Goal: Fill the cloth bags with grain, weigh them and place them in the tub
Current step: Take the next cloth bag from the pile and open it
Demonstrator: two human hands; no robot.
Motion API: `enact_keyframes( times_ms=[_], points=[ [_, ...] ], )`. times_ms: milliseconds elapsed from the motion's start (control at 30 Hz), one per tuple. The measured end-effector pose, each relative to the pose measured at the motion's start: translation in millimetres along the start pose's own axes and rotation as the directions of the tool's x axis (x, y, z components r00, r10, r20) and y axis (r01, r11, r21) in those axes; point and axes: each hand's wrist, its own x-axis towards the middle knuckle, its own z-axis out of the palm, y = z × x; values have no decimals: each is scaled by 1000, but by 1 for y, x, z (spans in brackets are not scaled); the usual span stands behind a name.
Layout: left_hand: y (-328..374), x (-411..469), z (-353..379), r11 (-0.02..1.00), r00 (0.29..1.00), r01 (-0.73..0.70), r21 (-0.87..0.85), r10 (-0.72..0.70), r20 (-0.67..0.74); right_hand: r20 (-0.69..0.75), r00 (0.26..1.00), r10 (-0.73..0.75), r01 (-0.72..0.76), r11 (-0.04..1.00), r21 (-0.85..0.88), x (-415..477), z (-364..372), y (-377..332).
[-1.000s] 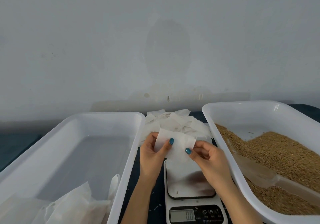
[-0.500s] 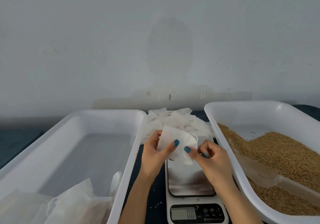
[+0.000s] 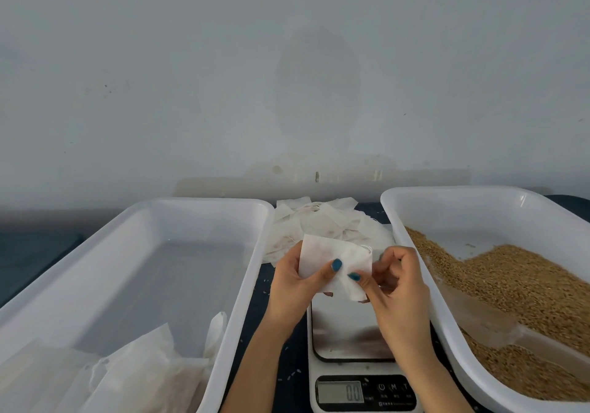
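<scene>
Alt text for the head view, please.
Both hands, left hand and right hand, hold an empty cloth bag above the scale. A grain tub sits right, a tub with filled bags left.

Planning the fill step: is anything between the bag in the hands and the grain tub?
Nothing visible. The cloth bag, held by the left hand and right hand, has open air toward the grain tub.
</scene>
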Motion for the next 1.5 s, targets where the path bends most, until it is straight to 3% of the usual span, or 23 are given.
enact_keyframes(
  times_ms=[233, 467, 800, 967, 1100, 1333, 1500],
  points=[
    [0, 0, 0, 999, 998, 6, -43, -8, -60, 67, 992, -108, 109, 994, -18, 0, 1, 0],
    [1, 0, 0, 998, 998, 0, -56, -3, -58, 28, 998, -58, 58, 998, -17, -3, 2, 7],
    [1, 0, 0, 997, 996, -30, -69, 24, -88, 48, 991, -126, 131, 981, -142, -4, 1, 15],
    [0, 1, 0, 996, 994, -73, -59, 68, -83, 56, 998, -3, 10, 992, -128, -5, 3, 13],
    [1, 1, 1, 996, 994, -92, -23, 90, -63, 76, 997, 5, 7, 987, -162, -4, 4, 9],
    [0, 1, 3, 993, 992, -122, -4, 122, -26, 93, 985, 147, -147, 989, -12, 0, 4, 9],
    [-2, 2, 3, 987, 987, -153, 42, 154, -35, 86, 995, 59, -43, 984, -174, -2, 3, 10]
  ],
)
